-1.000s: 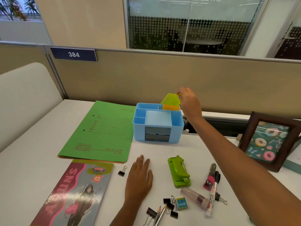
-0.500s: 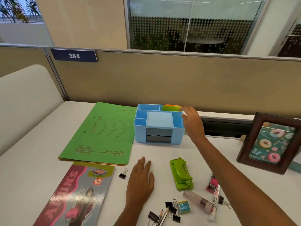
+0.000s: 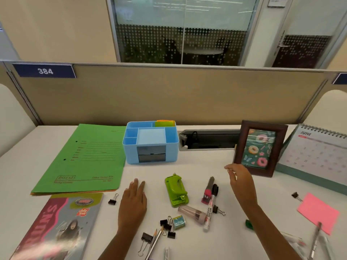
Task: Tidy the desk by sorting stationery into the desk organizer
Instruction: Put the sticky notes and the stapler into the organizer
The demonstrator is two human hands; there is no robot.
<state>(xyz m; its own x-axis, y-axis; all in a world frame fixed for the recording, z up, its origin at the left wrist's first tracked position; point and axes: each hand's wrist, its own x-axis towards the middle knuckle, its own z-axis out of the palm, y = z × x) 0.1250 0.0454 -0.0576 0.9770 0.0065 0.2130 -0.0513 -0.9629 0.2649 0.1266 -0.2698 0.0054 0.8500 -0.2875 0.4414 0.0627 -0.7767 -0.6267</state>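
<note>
The left hand (image 3: 133, 201) lies flat, palm down, fingers (image 3: 138, 184) straight, close together and pointing to the far side. Its forearm runs back toward the near edge, slanting a little to the left, and leaves the view at the bottom. The right hand (image 3: 241, 182) is raised, well apart from the left and farther to the right. Its fingers are loosely curled and spread a little, the fingertips (image 3: 228, 168) turned to the far left, with nothing between them. The wrist is bent slightly, and the bare forearm stretches diagonally down to the near right corner.
</note>
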